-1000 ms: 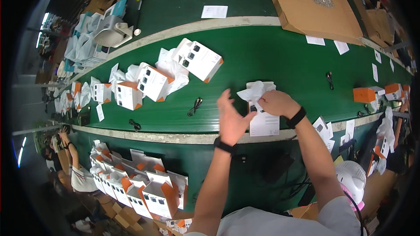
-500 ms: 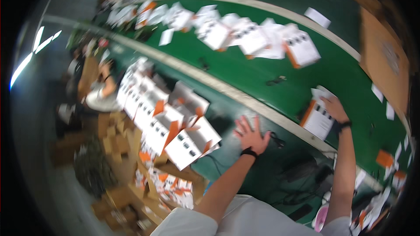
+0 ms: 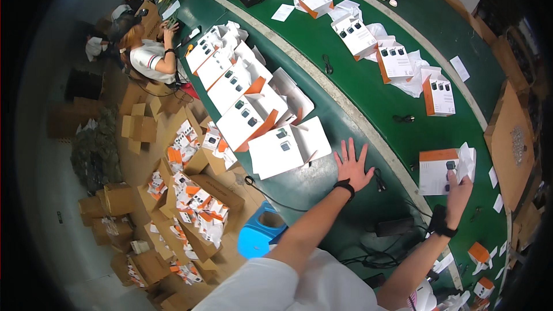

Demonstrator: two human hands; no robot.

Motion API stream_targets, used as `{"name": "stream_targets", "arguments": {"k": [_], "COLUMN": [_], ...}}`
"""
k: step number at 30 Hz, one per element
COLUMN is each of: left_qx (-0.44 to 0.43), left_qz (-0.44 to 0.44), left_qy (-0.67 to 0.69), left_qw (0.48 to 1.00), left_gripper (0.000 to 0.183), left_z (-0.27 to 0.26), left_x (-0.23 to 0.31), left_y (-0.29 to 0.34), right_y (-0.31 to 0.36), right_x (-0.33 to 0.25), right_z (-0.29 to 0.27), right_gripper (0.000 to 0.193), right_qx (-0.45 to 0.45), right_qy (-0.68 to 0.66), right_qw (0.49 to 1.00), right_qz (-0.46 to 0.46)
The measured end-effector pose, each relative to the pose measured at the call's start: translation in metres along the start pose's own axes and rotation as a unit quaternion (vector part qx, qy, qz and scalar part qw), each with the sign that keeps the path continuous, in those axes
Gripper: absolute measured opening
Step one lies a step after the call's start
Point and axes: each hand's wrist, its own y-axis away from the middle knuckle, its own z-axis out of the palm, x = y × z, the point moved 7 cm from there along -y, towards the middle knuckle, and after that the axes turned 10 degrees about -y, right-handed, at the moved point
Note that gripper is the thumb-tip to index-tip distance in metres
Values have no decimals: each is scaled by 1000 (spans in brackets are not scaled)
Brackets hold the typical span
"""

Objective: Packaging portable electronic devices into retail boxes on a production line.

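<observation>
My left hand rests palm down on the dark green table with its fingers spread, holding nothing. Beside it lies a coiled black cable. To its left stands a white box with open flaps, at the near end of a row of similar boxes. My right hand is over the green belt, its fingers closed on the right end of a white and orange printed box. Crumpled white wrapping sticks out there, just above the fingers. My fingertips partly cover the box's printed face.
More white and orange boxes sit along the belt. A black power adapter and tangled cables lie near me. A blue stool and cartons of packaging stand on the floor. Another person works at far left.
The view has swung and become sharper. The held box has moved off the pale belt edge and onto the green belt, with my right hand still on it. My left hand stays spread on the table.
</observation>
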Motion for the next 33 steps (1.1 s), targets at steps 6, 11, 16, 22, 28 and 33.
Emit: {"name": "stream_targets", "arguments": {"k": [6,11,16,22,28,33], "left_qx": [32,213,271,245,304,216], "left_qz": [-5,-289,-232,-281,-304,-606], "left_qy": [205,324,456,536,518,179], "left_qw": [978,875,815,757,740,744], "left_gripper": [13,31,59,67,58,61], "left_z": [-50,-62,-60,-47,-50,-44], "left_x": [-71,-250,-301,-241,-270,-322], "left_y": [124,178,125,86,75,104], "right_y": [99,165,184,147,132,160], "right_x": [-32,-3,-54,-75,-77,-20], "right_z": [112,264,321,327,322,317], "right_gripper": [14,26,34,40,64,75], "right_qx": [-144,-300,-209,-170,-82,-27], "right_qy": [-157,4,41,25,-131,-110], "right_qw": [972,952,977,985,980,992], "right_qz": [100,54,14,-22,-127,49]}}
